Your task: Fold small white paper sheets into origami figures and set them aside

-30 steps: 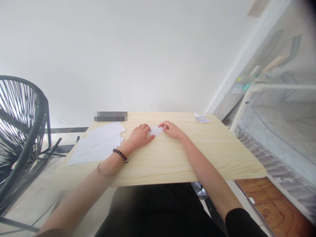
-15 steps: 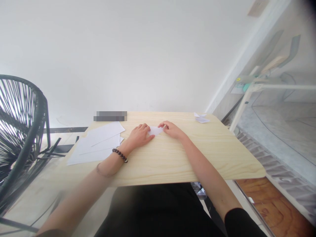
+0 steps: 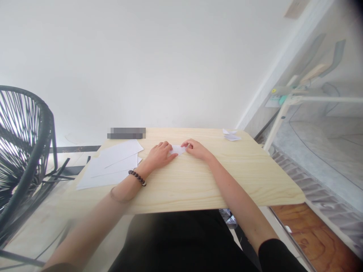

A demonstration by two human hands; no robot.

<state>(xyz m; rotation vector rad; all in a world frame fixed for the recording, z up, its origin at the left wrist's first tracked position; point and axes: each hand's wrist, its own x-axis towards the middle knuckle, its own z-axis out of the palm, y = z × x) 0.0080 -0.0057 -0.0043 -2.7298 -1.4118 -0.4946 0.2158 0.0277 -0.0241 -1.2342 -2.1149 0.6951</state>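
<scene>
A small folded piece of white paper (image 3: 177, 150) lies on the light wooden table (image 3: 181, 185), between my two hands. My left hand (image 3: 161, 155) holds its left side down, with the thumb along the near edge and the fingers curled at the far edge. At its right corner, my right hand (image 3: 195, 148) pinches the paper between thumb and fingertips. The parts of the paper beneath the fingers are hidden.
Several white sheets (image 3: 113, 162) lie overlapping at the table's left. Folded white paper (image 3: 231, 136) sits at the back right. A blurred-out dark item (image 3: 126, 133) is at the back left. A dark woven chair (image 3: 42, 124) stands left; a white wall lies behind.
My right fingertips have moved very slightly left over the paper's right corner, so a little less of that corner shows. My left hand stays in place.
</scene>
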